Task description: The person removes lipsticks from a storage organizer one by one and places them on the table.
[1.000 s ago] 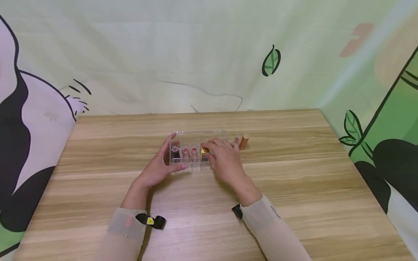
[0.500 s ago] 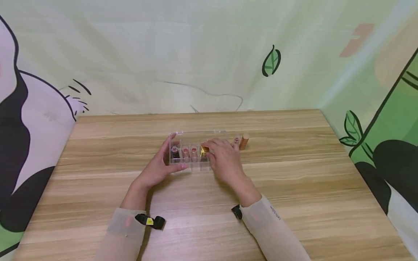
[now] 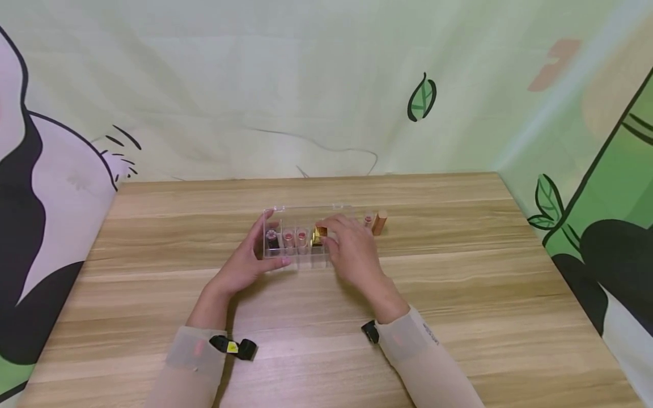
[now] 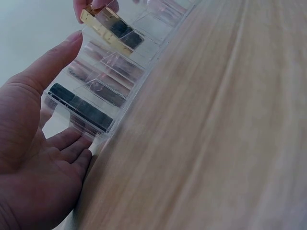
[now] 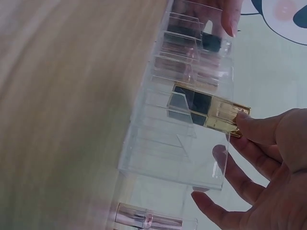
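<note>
A clear compartmented lipstick organizer (image 3: 306, 262) stands on the table. My left hand (image 3: 247, 260) holds its left end, thumb along the near side and fingers behind. With thumb and fingertips, my right hand (image 3: 354, 249) pinches the gold end of a gold-and-black lipstick (image 5: 211, 109). In the right wrist view its black end is within a compartment and its gold end sticks out past the top, somewhat tilted. To its left in the organizer are a dark lipstick (image 4: 81, 108) and two pink-tipped lipsticks (image 3: 289, 239). My right hand hides the organizer's right part in the head view.
Just right of the organizer, a clear-capped pink lipstick (image 3: 368, 220) and a copper-coloured tube (image 3: 380, 222) stand on the wooden table (image 3: 306, 351). A printed cloth backdrop (image 3: 204, 102) rises behind the table's far edge.
The gold-and-black lipstick looks slightly more tilted and shows a little more beside my right fingers. Both hands stay almost in place.
</note>
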Demonstrator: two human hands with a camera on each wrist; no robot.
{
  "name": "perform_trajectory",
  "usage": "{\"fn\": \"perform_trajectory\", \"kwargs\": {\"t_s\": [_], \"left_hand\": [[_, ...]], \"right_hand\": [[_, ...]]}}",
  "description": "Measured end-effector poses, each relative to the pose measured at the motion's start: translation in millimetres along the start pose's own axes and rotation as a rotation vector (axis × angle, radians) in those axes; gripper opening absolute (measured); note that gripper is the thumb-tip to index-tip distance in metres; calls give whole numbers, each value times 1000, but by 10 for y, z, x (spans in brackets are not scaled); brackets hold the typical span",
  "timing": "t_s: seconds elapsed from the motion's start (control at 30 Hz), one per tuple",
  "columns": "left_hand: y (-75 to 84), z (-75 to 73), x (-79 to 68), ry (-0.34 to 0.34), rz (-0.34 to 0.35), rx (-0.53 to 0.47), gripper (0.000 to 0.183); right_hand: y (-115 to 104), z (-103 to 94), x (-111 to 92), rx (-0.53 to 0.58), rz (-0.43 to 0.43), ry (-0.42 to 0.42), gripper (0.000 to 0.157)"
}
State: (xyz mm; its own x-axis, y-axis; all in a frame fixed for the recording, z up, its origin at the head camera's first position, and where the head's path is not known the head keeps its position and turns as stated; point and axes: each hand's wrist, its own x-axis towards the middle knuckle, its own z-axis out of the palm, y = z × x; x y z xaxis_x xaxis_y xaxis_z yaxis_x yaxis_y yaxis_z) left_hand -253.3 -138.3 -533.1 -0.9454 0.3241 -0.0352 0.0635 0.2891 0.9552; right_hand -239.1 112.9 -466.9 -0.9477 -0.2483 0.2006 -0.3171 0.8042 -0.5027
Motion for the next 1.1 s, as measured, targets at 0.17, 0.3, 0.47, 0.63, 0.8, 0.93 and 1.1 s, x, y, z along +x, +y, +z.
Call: {"fn": "perform_trajectory", "kwargs": {"t_s": [0.17, 0.3, 0.47, 0.63, 0.8, 0.93, 1.1], "left_hand": [[-2, -5, 0, -1, 6, -1, 112], [-4, -12, 2, -2, 1, -2, 112], [-7, -8, -2, 1, -2, 0, 111], [-9, -3, 3, -2, -3, -10, 111], [-2, 1, 12, -4, -9, -5, 112], [-3, -2, 11, -2, -7, 0, 112], [-10, -4, 5, -2, -5, 1, 111]], "right_hand": [[0, -59, 5, 72, 8, 16, 32], [5, -86, 10, 107, -10, 36, 32], [15, -119, 6, 153, -13, 44, 32], [17, -176, 7, 189, -17, 60, 29], [22, -235, 7, 218, -17, 77, 28], [34, -257, 9, 234, -24, 90, 29], [39, -301, 0, 257, -30, 101, 29]]}}
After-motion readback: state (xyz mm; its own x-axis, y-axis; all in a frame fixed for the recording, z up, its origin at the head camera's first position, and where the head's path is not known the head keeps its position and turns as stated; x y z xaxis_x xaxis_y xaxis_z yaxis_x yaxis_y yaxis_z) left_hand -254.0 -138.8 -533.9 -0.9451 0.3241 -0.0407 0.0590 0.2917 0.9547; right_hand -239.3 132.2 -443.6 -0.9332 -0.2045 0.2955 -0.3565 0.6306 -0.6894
